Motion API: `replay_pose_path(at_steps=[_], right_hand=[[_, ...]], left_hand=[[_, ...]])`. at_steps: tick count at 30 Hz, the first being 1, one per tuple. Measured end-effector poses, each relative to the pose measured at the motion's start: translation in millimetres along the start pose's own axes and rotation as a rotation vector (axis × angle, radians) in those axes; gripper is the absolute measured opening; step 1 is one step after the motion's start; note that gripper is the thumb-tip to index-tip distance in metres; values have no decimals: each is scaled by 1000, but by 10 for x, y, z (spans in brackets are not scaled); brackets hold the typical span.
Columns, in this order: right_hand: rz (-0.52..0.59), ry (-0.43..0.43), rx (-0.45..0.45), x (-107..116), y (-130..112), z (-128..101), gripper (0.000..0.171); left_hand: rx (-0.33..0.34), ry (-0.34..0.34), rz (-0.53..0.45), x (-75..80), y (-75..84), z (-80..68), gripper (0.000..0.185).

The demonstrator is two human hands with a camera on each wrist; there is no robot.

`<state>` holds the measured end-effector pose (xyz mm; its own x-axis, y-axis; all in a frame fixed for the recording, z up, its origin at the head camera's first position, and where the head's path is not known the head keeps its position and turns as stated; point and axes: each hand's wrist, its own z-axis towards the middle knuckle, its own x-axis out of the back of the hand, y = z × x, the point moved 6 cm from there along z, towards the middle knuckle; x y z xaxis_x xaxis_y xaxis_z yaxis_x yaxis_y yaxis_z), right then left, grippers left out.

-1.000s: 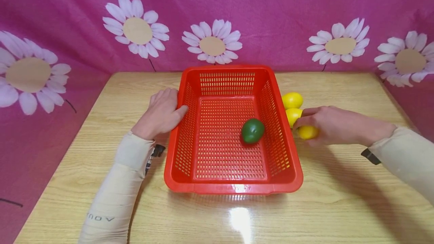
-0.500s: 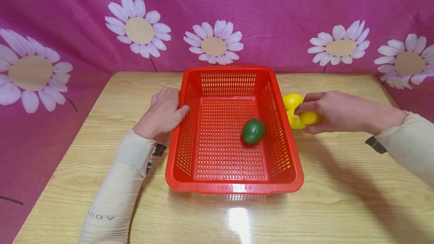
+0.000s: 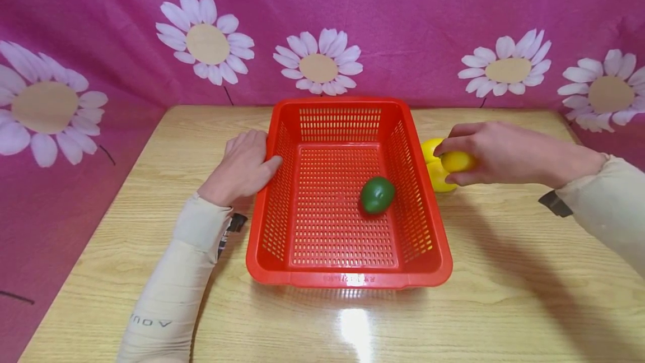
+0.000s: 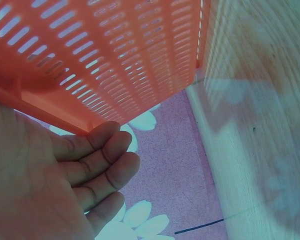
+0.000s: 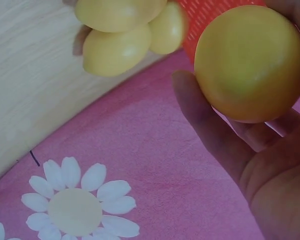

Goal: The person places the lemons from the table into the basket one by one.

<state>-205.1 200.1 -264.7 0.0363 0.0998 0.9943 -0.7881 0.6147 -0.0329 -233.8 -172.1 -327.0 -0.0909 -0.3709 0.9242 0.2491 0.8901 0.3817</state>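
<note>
Right hand (image 3: 496, 153) grips one round yellow lemon (image 3: 456, 161), lifted just off the light wooden table (image 3: 504, 273) beside the red perforated plastic basket (image 3: 347, 282), above two more yellow lemons (image 5: 117, 35) lying there. Left hand (image 3: 242, 170), fingers relaxed and holding nothing, rests against my basket's left wall. One green lime (image 3: 377, 195) sits inside.
</note>
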Motion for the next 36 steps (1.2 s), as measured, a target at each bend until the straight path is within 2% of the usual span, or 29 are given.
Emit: replay_pose_path(at_steps=[18,36], right_hand=[[-19,65,65,118,-84,213,41],[35,18,20,103,-216,584,38]], left_hand=[[-5,19,-15,-9,-32,2,30],[3,17,-14,-38,-38,17,31]])
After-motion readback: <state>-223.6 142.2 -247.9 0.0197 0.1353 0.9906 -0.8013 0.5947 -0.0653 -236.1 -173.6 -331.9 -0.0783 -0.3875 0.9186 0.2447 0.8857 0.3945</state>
